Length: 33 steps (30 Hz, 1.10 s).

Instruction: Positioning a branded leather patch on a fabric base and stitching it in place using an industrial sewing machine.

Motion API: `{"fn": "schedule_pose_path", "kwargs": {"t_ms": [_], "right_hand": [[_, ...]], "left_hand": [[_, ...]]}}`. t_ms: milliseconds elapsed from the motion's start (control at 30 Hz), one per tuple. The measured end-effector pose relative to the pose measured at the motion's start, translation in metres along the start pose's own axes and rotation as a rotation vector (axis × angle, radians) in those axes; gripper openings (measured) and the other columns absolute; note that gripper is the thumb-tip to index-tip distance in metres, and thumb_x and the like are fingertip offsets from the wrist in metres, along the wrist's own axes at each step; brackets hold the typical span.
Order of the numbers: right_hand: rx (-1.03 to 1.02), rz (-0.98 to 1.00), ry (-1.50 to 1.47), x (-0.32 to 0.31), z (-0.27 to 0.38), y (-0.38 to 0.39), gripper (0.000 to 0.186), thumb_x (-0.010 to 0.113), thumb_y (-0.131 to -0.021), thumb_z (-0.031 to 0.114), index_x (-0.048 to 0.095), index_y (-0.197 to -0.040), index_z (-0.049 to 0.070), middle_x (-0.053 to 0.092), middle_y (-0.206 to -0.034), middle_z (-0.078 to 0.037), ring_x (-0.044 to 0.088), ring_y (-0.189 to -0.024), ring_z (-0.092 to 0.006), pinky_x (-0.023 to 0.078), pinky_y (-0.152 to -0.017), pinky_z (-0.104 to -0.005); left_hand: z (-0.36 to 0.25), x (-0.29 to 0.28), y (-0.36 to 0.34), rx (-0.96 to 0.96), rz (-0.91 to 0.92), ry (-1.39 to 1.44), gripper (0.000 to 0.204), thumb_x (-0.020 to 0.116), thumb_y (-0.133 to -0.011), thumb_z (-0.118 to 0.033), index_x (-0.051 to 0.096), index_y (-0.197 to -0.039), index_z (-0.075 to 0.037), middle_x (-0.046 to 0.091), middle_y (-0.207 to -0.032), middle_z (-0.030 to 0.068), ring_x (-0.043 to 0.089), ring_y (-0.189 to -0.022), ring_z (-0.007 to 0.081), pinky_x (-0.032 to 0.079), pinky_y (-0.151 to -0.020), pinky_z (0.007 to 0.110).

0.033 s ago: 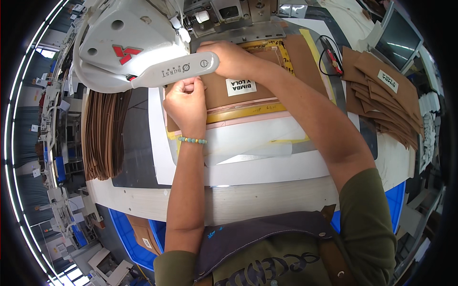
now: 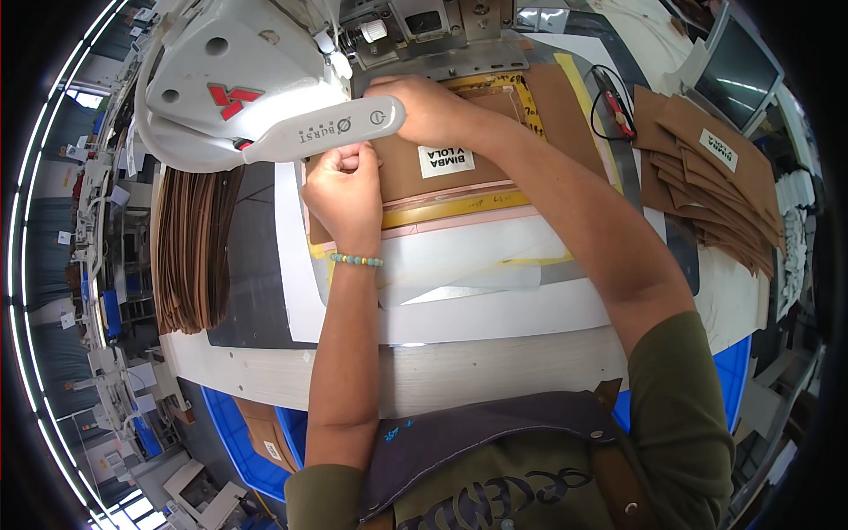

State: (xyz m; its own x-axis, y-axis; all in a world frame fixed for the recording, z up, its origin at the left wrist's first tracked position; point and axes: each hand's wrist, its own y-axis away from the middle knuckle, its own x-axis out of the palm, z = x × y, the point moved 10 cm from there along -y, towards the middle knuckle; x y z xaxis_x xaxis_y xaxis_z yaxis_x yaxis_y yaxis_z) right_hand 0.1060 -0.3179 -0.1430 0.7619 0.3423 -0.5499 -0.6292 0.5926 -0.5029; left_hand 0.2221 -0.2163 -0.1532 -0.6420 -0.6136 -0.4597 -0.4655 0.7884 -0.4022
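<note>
My left hand is closed, fingertips pressed together, at the left part of a flat brown piece. What it pinches, if anything, is too small to make out. Across the piece's far side reaches my right hand, its fingers mostly hidden by a grey lamp arm. A white label with dark print sits on the brown piece. Around that piece runs a flat frame with yellow and pink strips. Just beyond my hands stands a white sewing machine, its lamp lighting the spot.
Brown pieces stand in a row at the left. A fanned pile of labelled brown pieces lies at the right, near red-handled snips and a dark screen. Blue bins sit below the table edge.
</note>
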Motion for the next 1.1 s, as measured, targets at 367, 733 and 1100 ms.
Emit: {"fn": "schedule_pose_path", "kwargs": {"t_ms": [367,733,1100], "right_hand": [[0.006,0.024,0.019,0.002,0.001,0.000,0.012,0.065,-0.088,0.009,0.068,-0.096,0.001,0.068,-0.099,-0.012,0.066,-0.092,-0.0342,0.052,-0.081,-0.0410],[-0.016,0.002,0.013,0.003,0.001,0.000,0.017,0.062,-0.092,0.014,0.071,-0.096,0.001,0.068,-0.099,-0.016,0.065,-0.093,-0.0368,0.052,-0.083,-0.0443],[-0.025,0.002,0.003,0.001,0.002,0.000,0.015,0.063,-0.090,0.013,0.071,-0.095,0.001,0.068,-0.096,-0.016,0.065,-0.089,-0.0379,0.052,-0.080,-0.0450]], "left_hand": [[0.009,0.001,-0.004,-0.046,0.009,0.021,0.008,0.073,-0.090,-0.003,0.076,-0.089,0.003,0.074,-0.073,0.0055,0.067,-0.065,0.0086,0.053,-0.066,0.024],[0.012,-0.001,-0.005,-0.041,-0.006,0.030,0.009,0.073,-0.090,-0.005,0.076,-0.089,0.003,0.074,-0.073,0.0055,0.066,-0.065,0.0079,0.052,-0.067,0.023],[0.010,0.001,-0.004,-0.082,0.007,0.062,0.009,0.074,-0.089,-0.005,0.076,-0.089,0.004,0.074,-0.072,0.0057,0.066,-0.065,0.0084,0.053,-0.067,0.024]]}}
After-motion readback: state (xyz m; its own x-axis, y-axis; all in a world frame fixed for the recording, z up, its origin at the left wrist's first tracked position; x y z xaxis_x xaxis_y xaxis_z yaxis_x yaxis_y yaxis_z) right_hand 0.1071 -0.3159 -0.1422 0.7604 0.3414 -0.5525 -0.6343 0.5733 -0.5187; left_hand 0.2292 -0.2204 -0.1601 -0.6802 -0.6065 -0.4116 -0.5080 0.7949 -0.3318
